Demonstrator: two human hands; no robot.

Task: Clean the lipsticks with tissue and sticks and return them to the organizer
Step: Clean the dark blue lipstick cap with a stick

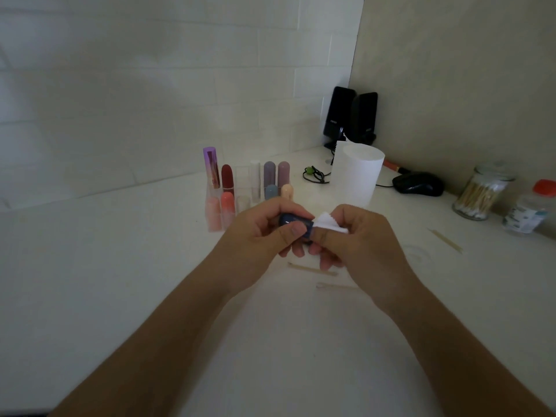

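A dark blue, glossy lipstick tube (290,220) is held above the middle of the white tabletop (120,266), its long axis lying roughly left to right between the 2 hands. It is gripped by the left hand (264,236), whose thumb and fingers are curled round its left part. Its right end is met by a small folded piece of white tissue (329,223), which is pinched between the thumb and fingers of the right hand (361,242).

The step in hand is judged to be the wiping of the tube's end. The tissue lies directly to the right of the tube and touches it, so any stroke or twist is expected along or about that left-to-right axis.

The clear acrylic organizer (242,176), in which about 10 other lipsticks stand upright, is set beyond the hands toward the tabletop's far edge. It is slightly nearer the left hand — the hand judged likelier to make the return. 1 thin wooden stick (311,269) lies on the tabletop just nearer than the hands — untouched.
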